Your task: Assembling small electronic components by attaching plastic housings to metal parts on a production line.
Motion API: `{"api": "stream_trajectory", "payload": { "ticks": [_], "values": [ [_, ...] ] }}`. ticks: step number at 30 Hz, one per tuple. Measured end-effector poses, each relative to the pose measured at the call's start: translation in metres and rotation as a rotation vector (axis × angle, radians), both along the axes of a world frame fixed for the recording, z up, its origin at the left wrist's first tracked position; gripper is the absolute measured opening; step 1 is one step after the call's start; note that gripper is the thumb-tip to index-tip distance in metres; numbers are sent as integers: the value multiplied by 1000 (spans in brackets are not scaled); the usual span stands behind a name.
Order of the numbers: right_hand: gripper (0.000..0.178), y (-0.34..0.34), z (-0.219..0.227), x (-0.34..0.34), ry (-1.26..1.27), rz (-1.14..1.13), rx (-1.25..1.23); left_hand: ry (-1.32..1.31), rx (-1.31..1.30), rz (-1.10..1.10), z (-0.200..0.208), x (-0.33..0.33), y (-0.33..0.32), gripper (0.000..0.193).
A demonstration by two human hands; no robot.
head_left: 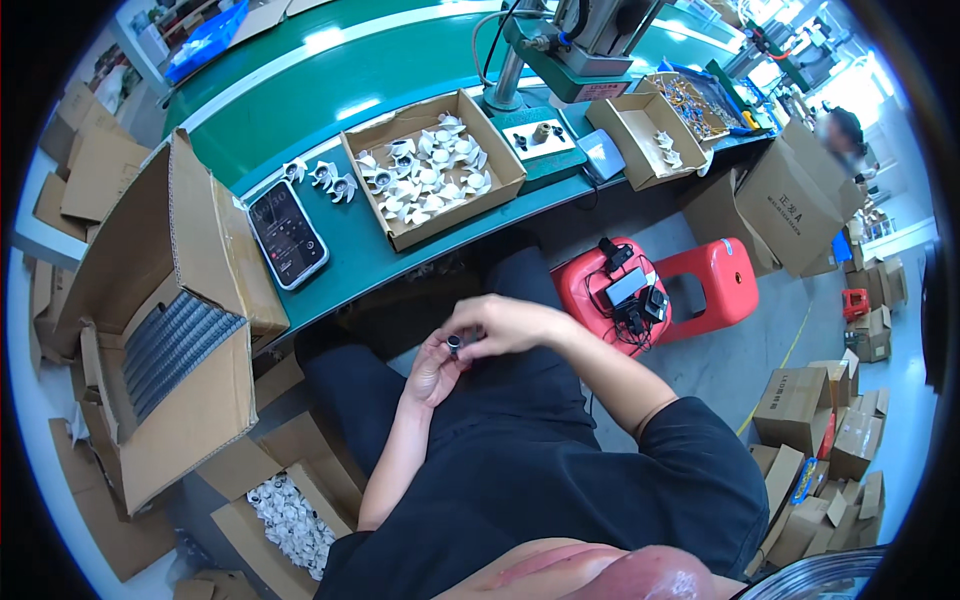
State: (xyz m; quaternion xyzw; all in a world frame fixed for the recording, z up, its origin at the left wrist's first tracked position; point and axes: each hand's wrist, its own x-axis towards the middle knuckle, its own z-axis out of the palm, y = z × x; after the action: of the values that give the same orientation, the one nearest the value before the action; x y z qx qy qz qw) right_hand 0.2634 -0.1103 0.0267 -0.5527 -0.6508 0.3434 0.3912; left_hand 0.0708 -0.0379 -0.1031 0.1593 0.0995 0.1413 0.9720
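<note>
Over my lap, my left hand is closed round a small dark cylindrical part with a lighter ring at its end. My right hand meets it from the right, fingers bent and pinched on the same part. Fingers hide most of that piece. On the green bench ahead, a shallow cardboard box holds many white bladed impellers. Three more impellers lie loose to its left, some with dark centres. A bench press stands behind a fixture block right of the box.
A phone lies at the bench's left end. Beside it, an open carton holds stacked dark grey rods. White impellers fill a floor carton. A red stool carries cables and small devices. A smaller box contains a few impellers.
</note>
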Motion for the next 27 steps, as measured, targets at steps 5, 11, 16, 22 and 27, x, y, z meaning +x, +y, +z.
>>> {"api": "stream_trajectory", "payload": {
  "ticks": [5,11,16,22,27],
  "values": [
    [25,-2,-18,-7,26,86,-80,87,37,-24,5,-8,4,25],
    [23,4,26,48,52,-332,70,-26,11,-1,-21,-22,9,24],
    [30,15,73,145,-155,-978,246,56,8,-2,-28,-28,13,24],
    [35,47,92,185,-393,-979,0,55,15,-69,-34,-16,14,19],
    [36,55,107,193,-619,-891,-194,135,27,-55,-37,-18,12,16]
  ]
}}
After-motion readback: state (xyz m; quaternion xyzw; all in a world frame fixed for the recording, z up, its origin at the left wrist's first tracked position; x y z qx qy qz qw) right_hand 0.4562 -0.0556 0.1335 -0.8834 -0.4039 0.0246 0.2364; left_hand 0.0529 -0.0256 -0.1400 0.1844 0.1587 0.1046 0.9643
